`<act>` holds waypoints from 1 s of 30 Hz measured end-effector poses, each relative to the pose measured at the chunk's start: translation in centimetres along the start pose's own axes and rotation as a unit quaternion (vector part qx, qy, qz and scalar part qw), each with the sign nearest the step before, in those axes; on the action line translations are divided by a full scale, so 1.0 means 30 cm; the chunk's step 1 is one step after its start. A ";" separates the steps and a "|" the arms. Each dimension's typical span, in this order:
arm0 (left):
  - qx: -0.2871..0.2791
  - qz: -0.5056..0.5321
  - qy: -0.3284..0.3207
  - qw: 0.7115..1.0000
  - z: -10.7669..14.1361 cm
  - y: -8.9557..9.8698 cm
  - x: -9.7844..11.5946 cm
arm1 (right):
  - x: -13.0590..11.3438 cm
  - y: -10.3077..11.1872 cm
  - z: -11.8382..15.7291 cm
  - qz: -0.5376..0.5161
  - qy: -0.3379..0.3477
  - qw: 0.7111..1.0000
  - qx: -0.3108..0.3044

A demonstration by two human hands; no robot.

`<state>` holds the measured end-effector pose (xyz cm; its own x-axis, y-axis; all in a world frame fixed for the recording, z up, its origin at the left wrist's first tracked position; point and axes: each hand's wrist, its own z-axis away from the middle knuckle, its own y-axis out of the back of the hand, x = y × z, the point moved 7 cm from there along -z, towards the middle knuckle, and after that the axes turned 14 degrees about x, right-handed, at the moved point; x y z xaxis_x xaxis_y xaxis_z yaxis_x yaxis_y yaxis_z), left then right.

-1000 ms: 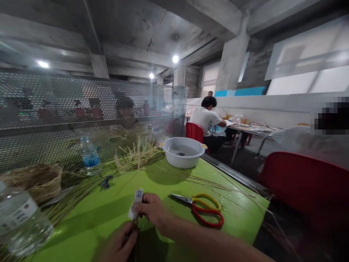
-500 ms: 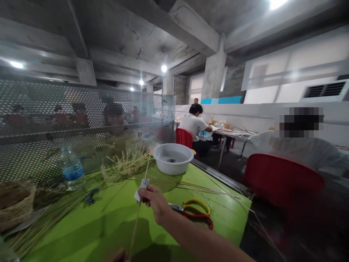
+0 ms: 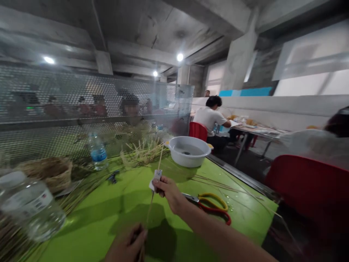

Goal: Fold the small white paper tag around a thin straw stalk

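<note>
My right hand (image 3: 167,189) pinches a small white folded piece (image 3: 156,180), paper or cloth with faint blue print, around a pale straw strip (image 3: 161,156). The strip runs up toward the basin and down to my left hand (image 3: 131,242), whose fingers are closed on its lower end; that hand is slightly blurred. Just right of my right wrist lie scissors (image 3: 211,203) with one yellow and one red handle, blades partly behind the wrist. Behind my hands stands a white basin (image 3: 188,160) with water and a dark thing in it.
On the green table (image 3: 89,225) lie a straw bundle (image 3: 141,154), loose strips (image 3: 218,182) and a small dark clip-like thing (image 3: 113,177). A woven basket (image 3: 64,178), a blue-labelled bottle (image 3: 98,154) and a large clear jar (image 3: 29,207) stand left. A perforated screen (image 3: 68,120) borders the back.
My view has turned left, bringing the large jar and more of the basket into sight. My left hand has come further into view, still on the strip; my right hand keeps its pinch.
</note>
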<state>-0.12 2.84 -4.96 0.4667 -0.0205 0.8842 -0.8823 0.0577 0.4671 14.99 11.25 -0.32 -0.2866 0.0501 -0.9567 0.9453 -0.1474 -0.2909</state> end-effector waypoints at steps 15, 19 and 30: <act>-0.037 0.159 0.073 0.984 0.028 -0.032 0.011 | 0.036 -0.012 0.015 0.037 -0.025 0.999 -0.027; -0.051 0.148 0.088 0.984 0.045 -0.040 0.022 | 0.018 0.035 -0.030 0.032 -0.002 0.999 0.023; -0.037 0.157 0.087 0.983 0.027 -0.037 0.037 | 0.025 -0.002 0.025 0.013 -0.008 1.000 -0.013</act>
<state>1.34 1.96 -4.49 0.1801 0.1818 0.9667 -0.9809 0.1070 0.1626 14.59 10.54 -1.03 -0.2641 0.0312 -0.9640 0.9561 -0.1228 -0.2659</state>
